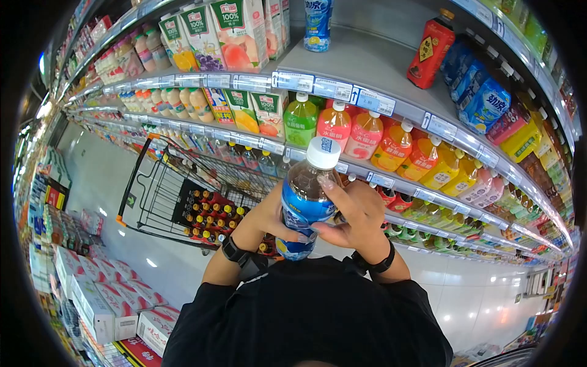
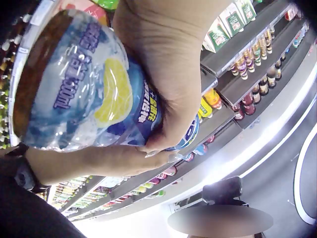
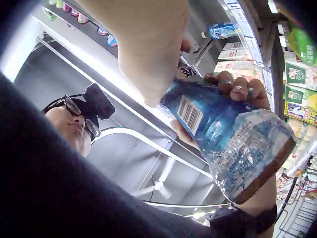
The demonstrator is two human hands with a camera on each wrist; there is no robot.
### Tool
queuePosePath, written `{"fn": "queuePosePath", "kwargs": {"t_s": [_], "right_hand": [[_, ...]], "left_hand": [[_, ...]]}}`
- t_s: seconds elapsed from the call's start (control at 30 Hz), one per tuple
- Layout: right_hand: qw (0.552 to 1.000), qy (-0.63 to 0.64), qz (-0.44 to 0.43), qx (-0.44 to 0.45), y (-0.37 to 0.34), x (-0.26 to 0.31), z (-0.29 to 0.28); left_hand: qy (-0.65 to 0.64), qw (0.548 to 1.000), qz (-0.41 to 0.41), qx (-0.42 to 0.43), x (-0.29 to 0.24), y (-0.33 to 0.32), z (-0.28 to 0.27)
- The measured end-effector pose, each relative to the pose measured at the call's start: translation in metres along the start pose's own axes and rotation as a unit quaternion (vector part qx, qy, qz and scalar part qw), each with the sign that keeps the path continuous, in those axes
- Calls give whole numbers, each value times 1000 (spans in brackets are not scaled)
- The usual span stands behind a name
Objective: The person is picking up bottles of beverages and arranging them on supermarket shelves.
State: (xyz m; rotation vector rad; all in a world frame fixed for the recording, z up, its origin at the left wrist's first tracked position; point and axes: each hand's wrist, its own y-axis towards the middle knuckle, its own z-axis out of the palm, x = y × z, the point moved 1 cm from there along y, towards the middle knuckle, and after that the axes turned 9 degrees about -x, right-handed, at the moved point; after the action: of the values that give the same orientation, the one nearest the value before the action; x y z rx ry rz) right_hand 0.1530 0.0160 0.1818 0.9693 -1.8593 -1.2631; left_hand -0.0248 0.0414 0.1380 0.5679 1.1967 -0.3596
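A blue-labelled drink bottle (image 1: pixel 302 208) with a white cap (image 1: pixel 323 152) and brownish liquid stands upright in front of the chest. My left hand (image 1: pixel 272 214) grips its lower part from the side; in the right wrist view, the left hand's fingers (image 3: pixel 240 90) wrap round the label. From the other side my right hand (image 1: pixel 359 211) holds the bottle, a finger on its shoulder below the cap and the thumb lower on the label. A printed lemon slice shows on the bottle (image 2: pixel 74 89) in the left wrist view, and a barcode in the right wrist view.
Shelves (image 1: pixel 367 79) curve across the front with juice cartons (image 1: pixel 235 40), a red bottle (image 1: pixel 431 52) and coloured drinks. To the left stands a shopping cart (image 1: pixel 156 202) near a crate of dark bottles (image 1: pixel 211 214). Stacked white boxes (image 1: pixel 113 306) sit at lower left.
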Motion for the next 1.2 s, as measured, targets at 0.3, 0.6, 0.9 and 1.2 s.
{"fn": "queuePosePath", "kwargs": {"t_s": [0.3,0.6,0.9,1.2], "right_hand": [[757,546,357,-8,-15,-10,-21],[511,787,342,-56,-16,-35,-10],[884,-67,288,362,-278,-131,179],[746,119,340,560,-341,-83,189]], "left_hand": [[-82,996,-36,-3,20,1,-9],[-95,990,-55,-87,29,-10,-23],[-52,985,-33,-164,45,-33,-50],[30,979,6,-203,35,-41,-57]]}}
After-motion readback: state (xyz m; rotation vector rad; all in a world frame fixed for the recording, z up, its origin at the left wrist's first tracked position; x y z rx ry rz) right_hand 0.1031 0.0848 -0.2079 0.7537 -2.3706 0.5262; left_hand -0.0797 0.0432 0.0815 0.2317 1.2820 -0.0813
